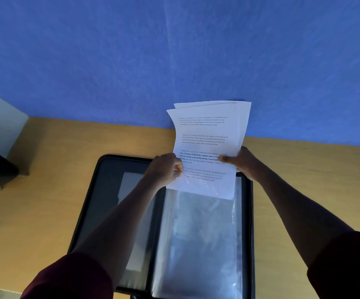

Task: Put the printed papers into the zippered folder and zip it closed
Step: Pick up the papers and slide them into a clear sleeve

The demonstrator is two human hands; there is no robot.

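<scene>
A black zippered folder (pixel 107 169) lies open on the wooden table, with clear plastic sleeves (pixel 198 238) on its right half. Several printed papers (pixel 207 134) stand upright over the top of the right half, their lower edge at the mouth of the front sleeve. My left hand (pixel 166 169) pinches the sheets at their left edge. My right hand (pixel 241 162) grips their right edge, thumb on the front page. The folder's zip is not plainly visible.
The wooden table (pixel 51 169) runs against a blue wall (pixel 174 50). A dark object (pixel 0 169) sits at the table's left end, partly out of view. Bare tabletop shows left and right of the folder.
</scene>
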